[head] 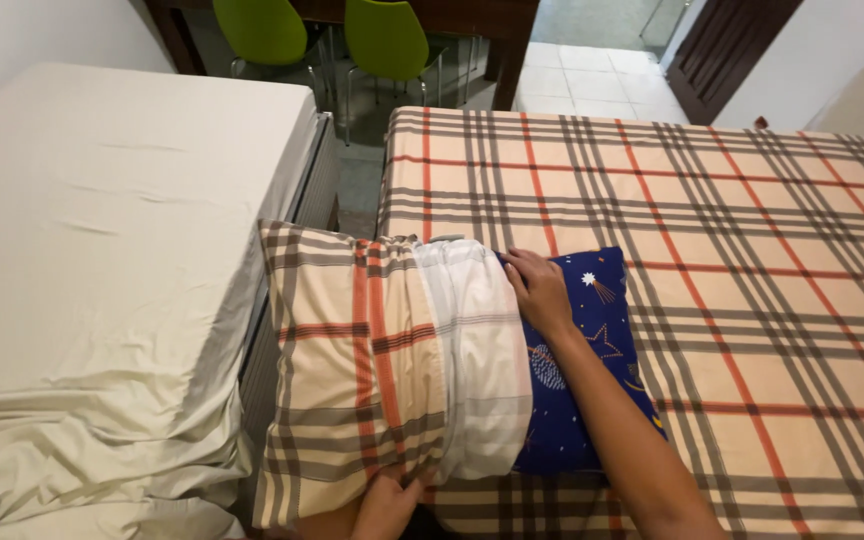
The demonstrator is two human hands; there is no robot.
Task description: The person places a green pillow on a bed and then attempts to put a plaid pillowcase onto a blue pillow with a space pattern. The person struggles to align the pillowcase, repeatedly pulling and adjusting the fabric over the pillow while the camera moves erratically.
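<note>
A blue pillow with star prints [592, 340] lies on a bed with a plaid sheet [752, 230]. A plaid pillowcase [352, 370] covers its left part, with the pale inner hem bunched [472, 350] around the middle. My right hand [539, 290] rests flat on the blue pillow at the far edge of the pillowcase's opening. My left hand [387, 503] grips the near edge of the pillowcase at the bottom of the view.
A second bed with a plain cream sheet [102, 250] stands on the left, with a narrow gap between the beds. Two green chairs [382, 40] and a dark table stand beyond on a tiled floor. A dark door [722, 50] is at the back right.
</note>
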